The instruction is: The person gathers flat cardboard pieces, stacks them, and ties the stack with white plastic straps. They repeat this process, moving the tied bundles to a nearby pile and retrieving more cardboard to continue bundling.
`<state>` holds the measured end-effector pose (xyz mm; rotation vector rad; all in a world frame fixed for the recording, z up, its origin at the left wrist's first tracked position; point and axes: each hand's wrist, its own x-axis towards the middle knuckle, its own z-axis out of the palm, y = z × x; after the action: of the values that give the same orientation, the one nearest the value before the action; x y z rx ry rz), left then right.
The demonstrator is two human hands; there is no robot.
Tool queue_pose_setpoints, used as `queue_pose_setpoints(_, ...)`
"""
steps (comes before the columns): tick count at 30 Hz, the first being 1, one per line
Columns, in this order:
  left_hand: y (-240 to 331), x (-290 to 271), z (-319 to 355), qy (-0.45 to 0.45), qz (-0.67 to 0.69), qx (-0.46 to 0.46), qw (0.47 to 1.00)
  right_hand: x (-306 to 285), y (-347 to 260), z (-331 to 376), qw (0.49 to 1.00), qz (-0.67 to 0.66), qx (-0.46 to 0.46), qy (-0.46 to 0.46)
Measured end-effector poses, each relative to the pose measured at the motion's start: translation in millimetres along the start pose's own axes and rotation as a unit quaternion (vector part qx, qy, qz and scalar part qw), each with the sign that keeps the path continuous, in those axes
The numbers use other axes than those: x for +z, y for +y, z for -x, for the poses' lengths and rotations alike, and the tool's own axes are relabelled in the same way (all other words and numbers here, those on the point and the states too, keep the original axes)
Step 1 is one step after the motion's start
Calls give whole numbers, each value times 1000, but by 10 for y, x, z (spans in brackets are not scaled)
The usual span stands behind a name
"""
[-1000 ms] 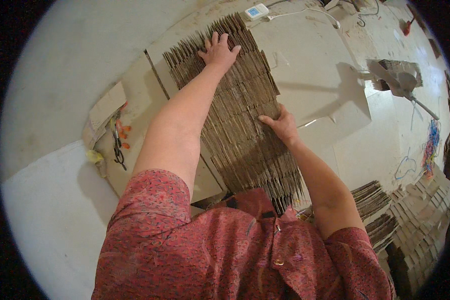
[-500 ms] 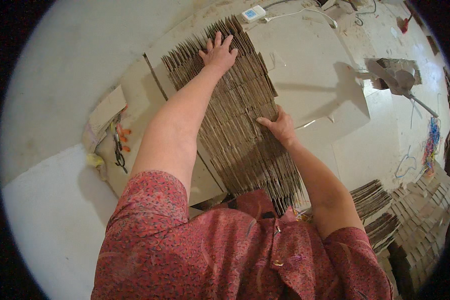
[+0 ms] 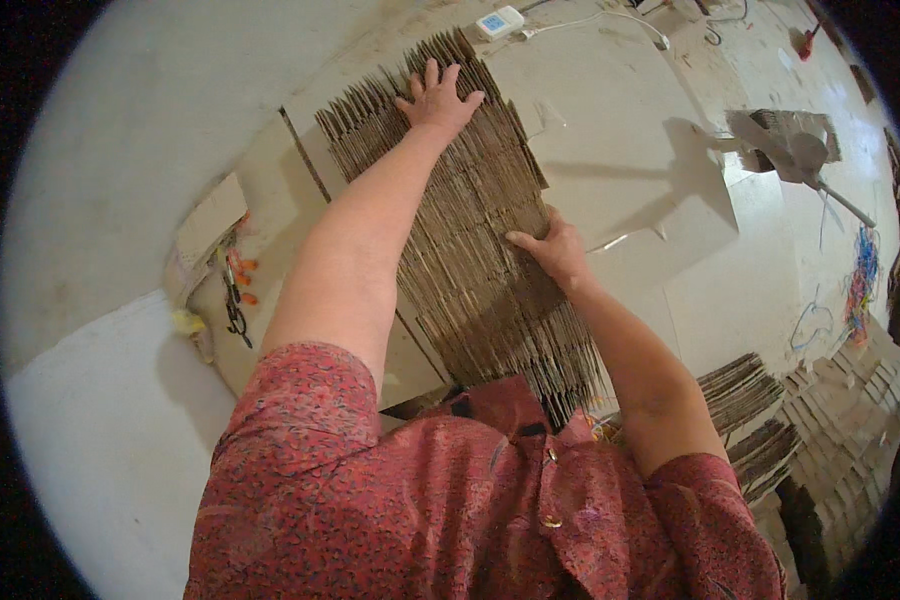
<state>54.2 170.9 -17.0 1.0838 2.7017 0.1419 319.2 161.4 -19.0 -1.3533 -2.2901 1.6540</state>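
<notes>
A long bundle of thin brown cardboard pieces [image 3: 470, 235], packed tightly side by side with their edges up, runs from the front of my shirt toward the far end of the work surface. Across its far end my left hand [image 3: 438, 103] lies with the fingers spread, touching the top edges. My right hand [image 3: 558, 250] rests at the bundle's right side, its thumb stretched over the top edges. The right fingers point along that side and are partly hidden.
Flat cardboard sheets [image 3: 610, 110] lie under and beside the bundle. Scissors [image 3: 235, 315] sit at left. At right are a grey metal tool [image 3: 805, 155], coloured strings [image 3: 860, 285] and more cardboard stacks [image 3: 740, 390]. A white device [image 3: 500, 22] and cable [image 3: 595, 15] lie at the far edge.
The whole view has shifted slightly. My left thumb stands a little farther out from the hand; both hands remain on the cardboard bundle.
</notes>
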Motion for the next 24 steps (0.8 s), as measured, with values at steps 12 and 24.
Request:
queue_pose_setpoints(12, -1185, -28, 1819, 85, 356, -206, 908, 206, 277, -118, 997, -78, -19, -1)
queue_pose_setpoints(24, -644, 496, 2603, -157, 696, -335, 616, 86, -122, 9, 950, -279, 82, -112)
